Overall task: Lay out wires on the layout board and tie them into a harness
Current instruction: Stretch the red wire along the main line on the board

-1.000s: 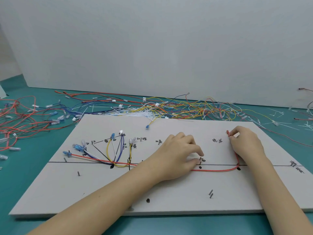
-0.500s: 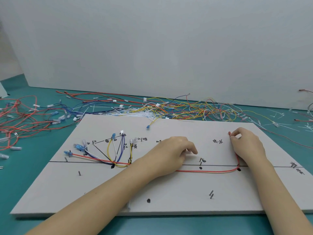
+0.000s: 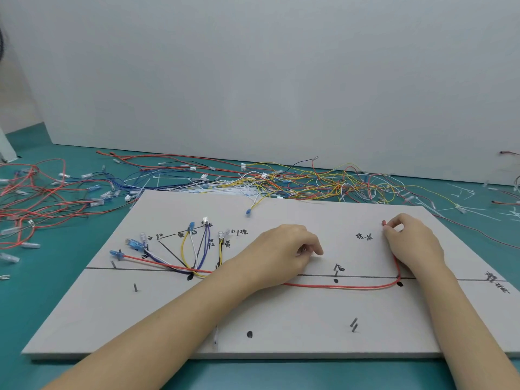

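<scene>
Lying flat on the teal table point(image 3: 70, 370), the pale grey rectangular layout board point(image 3: 281, 327) carries a black ruled line, handwritten marks and small metal pins. A long red wire point(image 3: 337, 287) runs along that line: from a blue connector at the left, under the left hand point(image 3: 281, 254), then across and up in a bend to the right hand point(image 3: 412, 240). The left hand's fingers are curled down onto the board over the wire; whether they actually pinch it cannot be told. The right hand pinches the wire's red end between thumb and forefinger, near the board's right part. To the left, a fan of short yellow, white, blue and black wires point(image 3: 197, 249) converges at a black dot on the line. Beyond the board's far edge sprawls a tangled heap of loose coloured wires point(image 3: 253, 181), against a plain white wall point(image 3: 281, 80).
</scene>
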Tool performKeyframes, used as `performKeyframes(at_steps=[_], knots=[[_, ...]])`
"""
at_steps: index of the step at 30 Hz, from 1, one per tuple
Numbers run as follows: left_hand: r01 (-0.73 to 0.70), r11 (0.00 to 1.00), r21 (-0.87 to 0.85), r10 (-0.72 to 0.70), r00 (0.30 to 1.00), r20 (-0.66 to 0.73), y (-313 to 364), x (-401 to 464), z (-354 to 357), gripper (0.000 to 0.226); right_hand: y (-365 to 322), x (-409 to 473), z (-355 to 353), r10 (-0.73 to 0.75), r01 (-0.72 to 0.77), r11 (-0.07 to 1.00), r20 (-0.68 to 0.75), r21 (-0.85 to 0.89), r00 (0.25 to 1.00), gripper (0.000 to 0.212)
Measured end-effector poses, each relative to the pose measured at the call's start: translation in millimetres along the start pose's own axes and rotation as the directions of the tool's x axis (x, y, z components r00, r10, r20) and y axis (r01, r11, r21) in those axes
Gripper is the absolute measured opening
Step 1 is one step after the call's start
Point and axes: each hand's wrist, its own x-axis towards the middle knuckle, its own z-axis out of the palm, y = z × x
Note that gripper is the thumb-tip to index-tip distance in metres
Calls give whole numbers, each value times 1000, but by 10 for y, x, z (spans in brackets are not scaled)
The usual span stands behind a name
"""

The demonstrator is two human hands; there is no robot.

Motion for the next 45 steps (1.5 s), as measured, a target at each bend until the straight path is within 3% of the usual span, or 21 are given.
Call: performKeyframes(at_steps=[7,17,22,32,40,45], knots=[[-4,999,44,3,1000,18,10,7,0,28,-1,0,0,5,-5,1000,-1,-3,1000,15],[7,1000,-25,-7,1000,-2,36,0,4,34,-10,1,-2,20,-20,1000,10,-10,1000,14],[-20,999,48,21,1000,-5,31,5,-1,27,-14,-3,-4,26,-25,1000,19,-8,999,13],[4,999,-35,-6,998,-66,-5,21,8,30,-22,-56,-10,56,-58,996,25,67,998,12],[71,997,24,-68,993,-94,-97,43,-46,17,-34,-86,-29,16,-12,990,-31,142,999,26],[75,996,57,-67,989,-128,-122,54,-63,14,-21,-61,-23,-13,20,987,-50,162,999,18]])
